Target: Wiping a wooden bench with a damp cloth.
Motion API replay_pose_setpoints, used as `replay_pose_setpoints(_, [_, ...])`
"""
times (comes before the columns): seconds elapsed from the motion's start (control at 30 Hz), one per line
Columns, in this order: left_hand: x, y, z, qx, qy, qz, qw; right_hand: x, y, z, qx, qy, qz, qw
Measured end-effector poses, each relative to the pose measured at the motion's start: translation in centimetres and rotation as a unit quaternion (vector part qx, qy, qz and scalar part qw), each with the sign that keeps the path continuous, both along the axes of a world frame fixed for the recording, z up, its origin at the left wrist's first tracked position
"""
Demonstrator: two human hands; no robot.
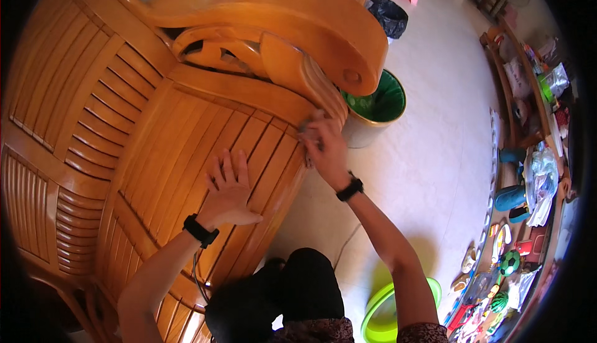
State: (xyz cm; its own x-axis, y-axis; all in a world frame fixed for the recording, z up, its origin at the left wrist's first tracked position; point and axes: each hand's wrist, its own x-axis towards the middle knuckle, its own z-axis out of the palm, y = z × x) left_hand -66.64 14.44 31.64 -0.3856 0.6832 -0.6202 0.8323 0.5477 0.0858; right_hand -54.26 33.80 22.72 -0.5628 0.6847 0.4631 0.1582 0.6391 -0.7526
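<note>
My left hand (228,193) leans on the slatted seat (186,133) of a varnished wooden bench, palm down with the fingers spread. It holds nothing. At the seat's front corner, beside the carved armrest support (322,86), my right hand (329,149) has its fingers curled around a small grey cloth (305,130). The cloth is blurred and mostly covered by the fingers, so its full shape cannot be told. Above the right hand curves the bench's broad armrest (280,12). Each wrist wears a black band.
A bin with a green liner (389,96) stands just beyond the armrest, near a black-bagged bin (389,16). A lime-green basin (380,315) sits on the floor by my right elbow. Shelves with toys (508,263) line the right side. A thin cable (198,277) hangs by my left wrist.
</note>
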Motion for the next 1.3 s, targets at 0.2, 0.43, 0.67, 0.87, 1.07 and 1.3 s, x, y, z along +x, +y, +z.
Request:
replay_pose_setpoints(0.2, [0.2, -0.1, 0.1, 0.013, 0.016, 0.015, 1.000, 1.6, -2.1, -4.1, -0.112, 0.004, -0.039, 0.993])
replay_pose_setpoints(0.43, [0.0, -0.1, -0.5, -0.001, 0.011, 0.003, 1.000, -3.5, 0.5, -0.1, 0.158, -0.018, -0.005, 0.987])
replay_pose_setpoints(0.67, [-0.2, -0.5, -0.1, 0.013, 0.003, -0.003, 1.000, -0.8, 0.1, -0.6, 0.066, -0.101, 0.013, 0.993])
replay_pose_setpoints(0.87, [0.0, -0.2, -0.1, 0.001, 0.007, 0.001, 1.000, -0.6, 1.1, -0.9, 0.086, -0.046, 0.047, 0.994])
replay_pose_setpoints(1.07, [0.1, 0.0, -0.2, 0.004, 0.013, 0.010, 1.000, -2.7, 1.2, -0.9, 0.075, -0.032, 0.034, 0.996])
replay_pose_setpoints(1.3, [0.4, 0.5, 0.4, -0.017, 0.024, 0.010, 1.000, 3.3, -1.0, -7.5, -0.237, 0.047, -0.017, 0.970])
